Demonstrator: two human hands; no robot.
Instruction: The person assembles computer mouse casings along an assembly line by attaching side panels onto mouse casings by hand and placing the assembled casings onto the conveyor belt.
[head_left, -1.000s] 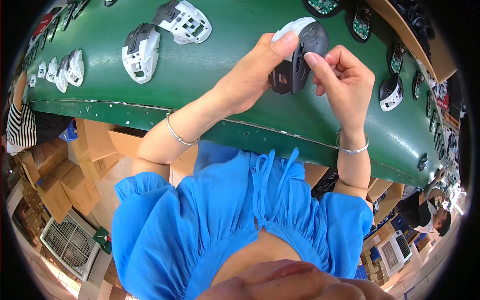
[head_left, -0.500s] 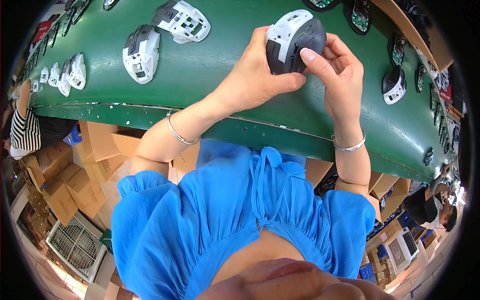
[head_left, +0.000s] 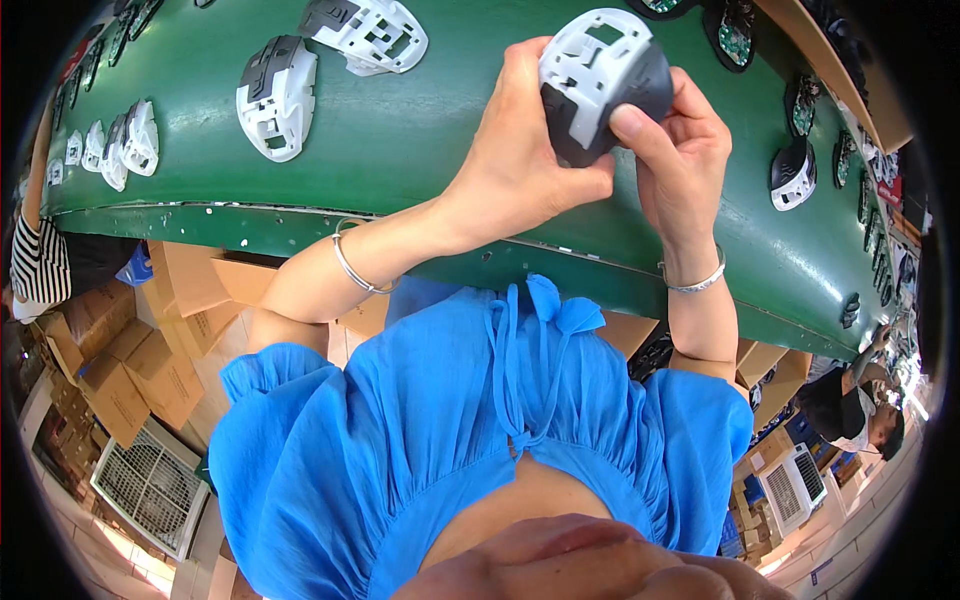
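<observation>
Above the green table I hold a black-and-white computer mouse shell (head_left: 597,75) between both hands. My left hand (head_left: 530,150) is closed round its left side, the thumb low on its near end. My right hand (head_left: 680,150) grips the right side, with the thumb pressed on the dark cover and the fingers behind it. To the left on the table lie two similar mouse shells, one upright (head_left: 276,100) and one tilted (head_left: 375,35) just beyond it. Another black-and-white shell (head_left: 794,175) rests to the right of my right hand.
The green table (head_left: 400,140) curves across the view. Several white shells (head_left: 135,140) lie at its left. Green circuit boards (head_left: 733,35) line the far right beside a cardboard edge (head_left: 845,70). Co-workers sit at the far left (head_left: 40,255) and far right (head_left: 850,405); cardboard boxes (head_left: 150,380) stand below.
The mouse shell has turned in my hands, so more of its white part faces me and less of the dark cover shows. Both hands stay on it.
</observation>
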